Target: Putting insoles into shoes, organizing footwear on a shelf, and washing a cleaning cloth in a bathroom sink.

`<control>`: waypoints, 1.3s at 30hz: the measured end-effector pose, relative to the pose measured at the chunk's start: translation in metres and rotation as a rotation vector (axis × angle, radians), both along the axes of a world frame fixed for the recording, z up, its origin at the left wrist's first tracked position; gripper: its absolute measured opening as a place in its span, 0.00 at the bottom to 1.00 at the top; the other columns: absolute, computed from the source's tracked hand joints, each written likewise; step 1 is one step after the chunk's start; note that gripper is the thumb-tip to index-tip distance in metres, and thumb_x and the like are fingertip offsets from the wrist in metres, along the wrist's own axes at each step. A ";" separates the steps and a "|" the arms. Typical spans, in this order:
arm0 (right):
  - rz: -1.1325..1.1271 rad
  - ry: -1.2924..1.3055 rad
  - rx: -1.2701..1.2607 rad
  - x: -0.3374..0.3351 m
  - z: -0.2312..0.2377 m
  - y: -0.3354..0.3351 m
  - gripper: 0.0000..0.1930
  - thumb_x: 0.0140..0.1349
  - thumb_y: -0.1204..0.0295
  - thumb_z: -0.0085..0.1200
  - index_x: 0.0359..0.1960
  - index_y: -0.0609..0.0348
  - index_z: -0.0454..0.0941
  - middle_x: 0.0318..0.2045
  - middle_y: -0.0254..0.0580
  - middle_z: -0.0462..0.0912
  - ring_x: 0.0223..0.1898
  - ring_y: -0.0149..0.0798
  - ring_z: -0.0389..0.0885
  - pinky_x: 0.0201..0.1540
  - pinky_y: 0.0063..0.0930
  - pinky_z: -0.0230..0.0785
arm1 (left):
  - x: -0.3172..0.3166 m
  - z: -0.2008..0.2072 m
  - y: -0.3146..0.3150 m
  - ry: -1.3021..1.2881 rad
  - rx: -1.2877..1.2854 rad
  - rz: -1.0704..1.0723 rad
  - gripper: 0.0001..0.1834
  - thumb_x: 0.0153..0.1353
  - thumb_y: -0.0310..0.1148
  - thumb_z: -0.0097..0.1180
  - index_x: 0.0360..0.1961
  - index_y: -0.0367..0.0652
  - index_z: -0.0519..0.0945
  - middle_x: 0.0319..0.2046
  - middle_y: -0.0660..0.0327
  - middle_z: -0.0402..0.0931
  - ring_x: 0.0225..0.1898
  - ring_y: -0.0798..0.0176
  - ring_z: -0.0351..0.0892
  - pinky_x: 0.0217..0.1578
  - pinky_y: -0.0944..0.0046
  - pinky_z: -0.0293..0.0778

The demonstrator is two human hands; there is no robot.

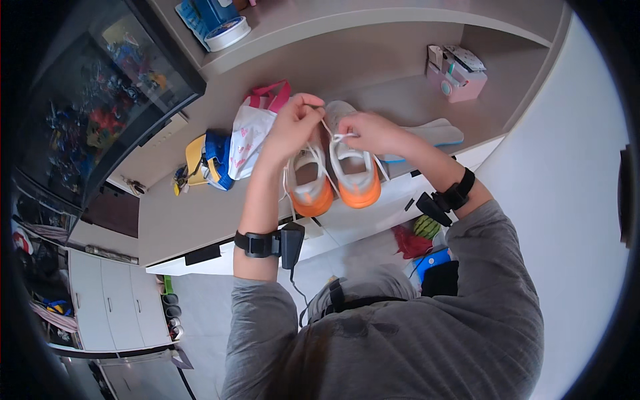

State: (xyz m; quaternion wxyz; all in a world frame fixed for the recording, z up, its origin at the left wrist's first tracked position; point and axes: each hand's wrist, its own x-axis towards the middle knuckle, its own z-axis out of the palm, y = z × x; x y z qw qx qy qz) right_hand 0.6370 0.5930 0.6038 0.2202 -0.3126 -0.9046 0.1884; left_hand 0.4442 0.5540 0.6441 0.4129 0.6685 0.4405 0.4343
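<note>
Two sneakers with orange heels and pale grey collars stand side by side, heels toward me: the left sneaker and the right sneaker. Over the front of the pair, my left hand pinches a white shoelace, drawn up taut. My right hand has its thumb and fingers closed on the lace at the right sneaker, where a small loop shows. Loose lace ends hang over both shoes. The toes are mostly hidden behind my hands.
Grey insoles with blue edges lie right of the shoes. To the left are a white bag with pink handles and a blue-yellow item. A pink box sits back right. An upper shelf overhangs; a glass cabinet stands left.
</note>
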 end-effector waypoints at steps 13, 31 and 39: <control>-0.081 -0.039 0.267 0.004 0.000 -0.024 0.06 0.50 0.70 0.50 0.27 0.59 0.72 0.21 0.39 0.74 0.24 0.33 0.74 0.29 0.26 0.67 | 0.001 0.009 -0.002 -0.133 -0.177 -0.221 0.16 0.57 0.25 0.43 0.48 0.41 0.65 0.39 0.60 0.75 0.24 0.77 0.66 0.27 0.78 0.64; 0.039 0.177 -0.316 0.021 0.028 0.014 0.07 0.60 0.67 0.43 0.31 0.57 0.65 0.21 0.28 0.68 0.24 0.22 0.64 0.25 0.20 0.59 | 0.002 0.046 -0.025 -0.157 -0.385 -0.364 0.16 0.57 0.22 0.41 0.48 0.38 0.66 0.41 0.57 0.74 0.16 0.80 0.56 0.12 0.81 0.55; -0.028 0.616 -0.710 0.051 0.016 0.000 0.09 0.61 0.66 0.34 0.29 0.55 0.65 0.18 0.32 0.65 0.13 0.23 0.60 0.16 0.16 0.55 | 0.000 0.000 -0.032 0.169 -0.266 -0.308 0.15 0.58 0.28 0.43 0.47 0.41 0.68 0.27 0.68 0.70 0.23 0.78 0.64 0.27 0.78 0.64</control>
